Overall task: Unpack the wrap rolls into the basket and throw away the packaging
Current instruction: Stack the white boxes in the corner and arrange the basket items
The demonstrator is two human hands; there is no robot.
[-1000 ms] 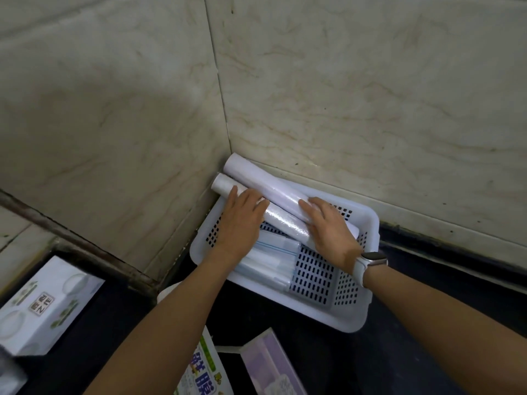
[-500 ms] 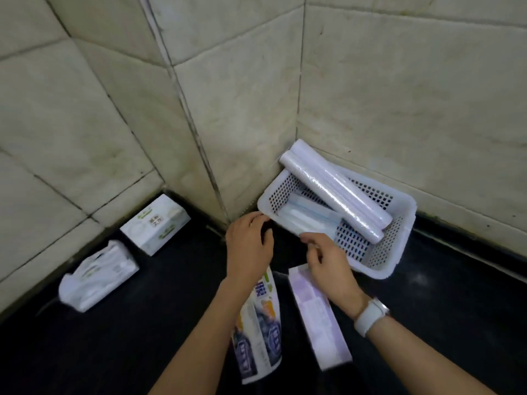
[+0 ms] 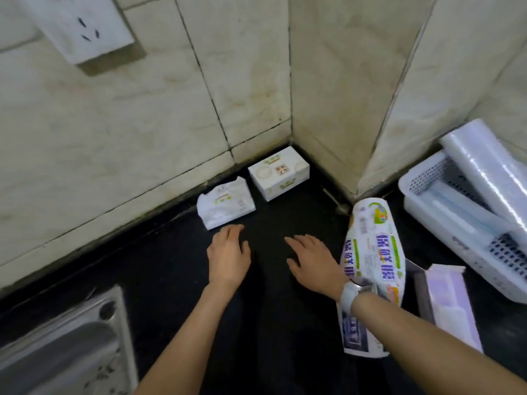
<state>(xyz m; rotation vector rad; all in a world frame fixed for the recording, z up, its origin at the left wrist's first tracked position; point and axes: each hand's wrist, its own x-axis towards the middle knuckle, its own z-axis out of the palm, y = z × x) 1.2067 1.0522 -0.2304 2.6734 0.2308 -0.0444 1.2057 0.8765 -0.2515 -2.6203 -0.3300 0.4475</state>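
Note:
A white perforated basket point(image 3: 427, 178) stands at the far right against the wall, with a wrap roll point(image 3: 490, 163) lying across it and a flat clear packet point(image 3: 462, 215) inside. An empty printed wrapper bag point(image 3: 370, 252) lies on the black counter just right of my right hand point(image 3: 312, 259). An open pale purple box point(image 3: 447, 300) lies beside the bag. My left hand point(image 3: 228, 252) hovers over the counter, fingers apart, holding nothing. My right hand is likewise empty with fingers spread.
A white tissue box point(image 3: 279, 172) and a soft tissue pack point(image 3: 225, 205) sit in the wall corner ahead. A metal sink edge point(image 3: 65, 346) is at the lower left. A wall socket point(image 3: 82, 27) is at the upper left.
Both hands left the rolls in the basket and drew back over the counter. The view swung left, so the basket now sits at the right edge.

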